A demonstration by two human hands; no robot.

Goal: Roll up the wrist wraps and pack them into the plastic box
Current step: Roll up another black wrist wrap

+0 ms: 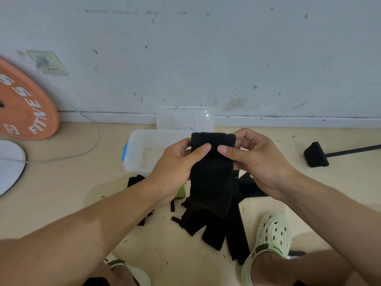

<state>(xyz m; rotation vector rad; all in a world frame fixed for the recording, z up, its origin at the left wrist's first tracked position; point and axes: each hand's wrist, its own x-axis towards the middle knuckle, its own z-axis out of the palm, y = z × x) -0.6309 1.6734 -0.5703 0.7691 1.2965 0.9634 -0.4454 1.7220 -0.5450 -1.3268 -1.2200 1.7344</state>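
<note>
Here, both hands hold one black wrist wrap [211, 172] up in front of the person, above the floor [61, 193]. The left hand [175, 168] pinches the wrap's upper left edge, thumb on the near face and fingers curled behind it. The right hand [257, 162] pinches the upper right edge the same way, its thumb lying across the front. The two thumb tips nearly meet at the middle of the wrap, whose top edge is folded over; the rest hangs down limp.

Under it, more black wraps [226, 234] lie spread loose on the floor, along with short black strips. A small white mark shows on one dark piece just below the right hand, too small to read.

The clear plastic box [140, 153] sits open on the floor just behind the hands, a blue latch on its left end. Its transparent lid [183, 118] leans against the scuffed wall [206, 48] right behind it.

To the left, an orange weight plate [24, 112] rests against the wall, with white lettering reading "FITNES" before the edge of view cuts it, beside a small white logo. A pale green perforated clog [272, 234] is on the foot at lower right.
</note>
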